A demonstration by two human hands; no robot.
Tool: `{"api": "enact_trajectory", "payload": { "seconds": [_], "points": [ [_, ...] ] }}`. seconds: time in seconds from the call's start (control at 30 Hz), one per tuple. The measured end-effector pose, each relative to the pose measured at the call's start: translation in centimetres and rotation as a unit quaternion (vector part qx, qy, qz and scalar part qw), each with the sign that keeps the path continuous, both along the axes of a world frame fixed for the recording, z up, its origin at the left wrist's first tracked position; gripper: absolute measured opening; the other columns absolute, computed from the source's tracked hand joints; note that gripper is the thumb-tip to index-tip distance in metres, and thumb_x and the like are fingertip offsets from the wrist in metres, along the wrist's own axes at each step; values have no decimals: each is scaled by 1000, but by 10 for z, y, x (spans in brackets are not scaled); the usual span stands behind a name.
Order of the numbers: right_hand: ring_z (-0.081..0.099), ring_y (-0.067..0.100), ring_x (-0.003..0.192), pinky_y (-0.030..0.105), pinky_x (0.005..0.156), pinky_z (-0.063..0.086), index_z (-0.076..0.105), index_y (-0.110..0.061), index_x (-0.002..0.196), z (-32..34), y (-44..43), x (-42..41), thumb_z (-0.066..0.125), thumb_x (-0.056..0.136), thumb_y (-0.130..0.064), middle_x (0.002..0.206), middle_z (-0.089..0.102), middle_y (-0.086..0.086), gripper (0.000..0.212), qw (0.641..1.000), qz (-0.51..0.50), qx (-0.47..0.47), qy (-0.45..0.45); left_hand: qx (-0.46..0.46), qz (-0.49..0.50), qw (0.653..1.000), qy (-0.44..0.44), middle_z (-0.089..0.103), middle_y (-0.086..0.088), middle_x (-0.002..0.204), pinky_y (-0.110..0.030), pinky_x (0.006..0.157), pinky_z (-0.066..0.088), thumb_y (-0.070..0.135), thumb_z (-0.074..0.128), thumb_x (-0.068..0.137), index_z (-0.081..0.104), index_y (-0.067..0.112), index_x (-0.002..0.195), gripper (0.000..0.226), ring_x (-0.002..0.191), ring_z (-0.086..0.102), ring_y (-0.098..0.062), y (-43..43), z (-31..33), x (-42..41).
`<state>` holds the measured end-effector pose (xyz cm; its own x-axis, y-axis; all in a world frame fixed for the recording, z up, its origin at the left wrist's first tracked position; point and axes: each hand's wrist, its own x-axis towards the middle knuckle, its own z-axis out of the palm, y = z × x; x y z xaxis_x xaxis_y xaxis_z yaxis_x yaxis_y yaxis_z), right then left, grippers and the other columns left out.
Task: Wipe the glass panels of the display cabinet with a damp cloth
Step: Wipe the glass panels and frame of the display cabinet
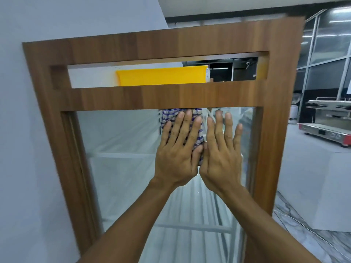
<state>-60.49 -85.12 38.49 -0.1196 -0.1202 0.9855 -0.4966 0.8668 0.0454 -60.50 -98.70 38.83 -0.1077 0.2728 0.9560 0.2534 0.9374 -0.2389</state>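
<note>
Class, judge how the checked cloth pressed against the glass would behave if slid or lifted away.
The checked cloth is probably floppy: it bunches under the left hand. It likely slides easily over the smooth glass panel. Released, it would probably drop.

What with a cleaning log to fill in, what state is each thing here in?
cloth: pressed flat against the glass panel, at its top edge.
left hand: open, pressing the cloth.
right hand: open, flat on the glass panel beside the cloth.
glass panel: upright in its wooden frame.

No text, label or number is legible on anything here.
</note>
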Motion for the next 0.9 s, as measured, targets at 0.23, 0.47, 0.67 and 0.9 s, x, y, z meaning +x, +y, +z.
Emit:
{"api": "enact_trajectory", "payload": {
  "seconds": [0.23,0.47,0.67,0.9],
  "points": [
    [18,35,155,58,126,4,33,-3,156,2,-95,2,20,108,-27,165,26,19,55,999,-2,27,23,20,10,1000,-3,22,-15,167,-47,129,10,38,28,110,29,7,158,57,159,13,-28,-98,-4,7],
    [17,37,156,58,127,3,32,-3,157,-2,-172,5,44,102,-15,166,23,20,57,997,27,65,23,97,29,995,4,19,-17,168,-50,129,11,36,31,108,24,4,158,60,159,12,-30,-193,-10,14],
    [23,38,154,55,127,5,38,-5,154,-10,-171,5,36,106,-21,164,26,21,51,998,38,51,29,162,5,987,-18,16,-19,169,-51,129,8,32,35,106,18,5,160,62,159,8,-32,-172,-42,18],
    [17,33,155,54,127,7,36,-7,155,-30,-97,-2,43,104,-19,164,27,23,53,999,-3,25,20,135,7,991,-6,19,-20,166,-51,128,8,33,39,107,32,14,159,56,157,14,-36,-122,-25,11]
  ]
}}
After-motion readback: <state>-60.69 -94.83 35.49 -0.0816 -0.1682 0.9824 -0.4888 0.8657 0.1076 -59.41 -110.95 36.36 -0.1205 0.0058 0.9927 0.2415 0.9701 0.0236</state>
